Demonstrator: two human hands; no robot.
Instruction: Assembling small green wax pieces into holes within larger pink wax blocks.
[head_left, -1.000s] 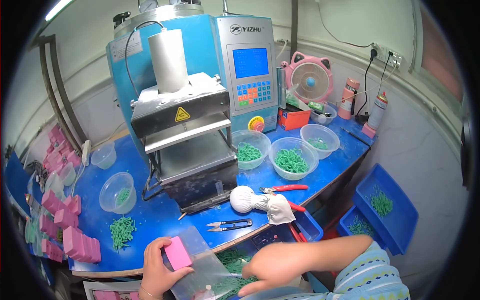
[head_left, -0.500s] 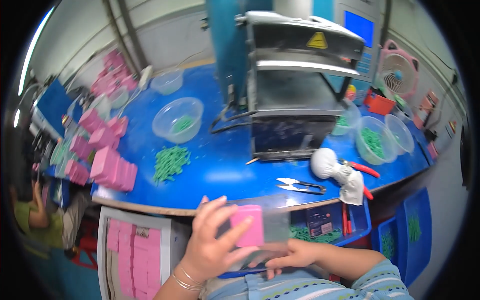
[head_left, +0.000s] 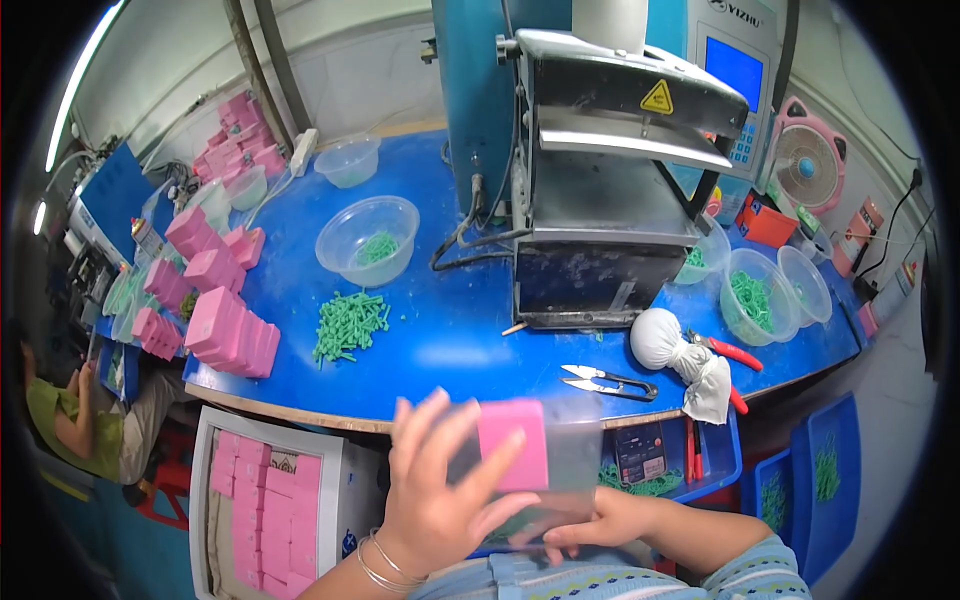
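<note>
Pink block (head_left: 520, 420), likely light and firm, suits a side-edge hold: left hand (head_left: 435, 505) spread across its left side, right hand (head_left: 605, 518) near, grip not discernible.

We could not see all of the pink block (head_left: 533, 462), because the left hand (head_left: 435, 505) covered some of it. The see-through sheet (head_left: 575, 445) looked blurry to us. We could not tell what the right hand (head_left: 622, 515) gripped. The top edge cut off the big machine (head_left: 600, 100).
</note>
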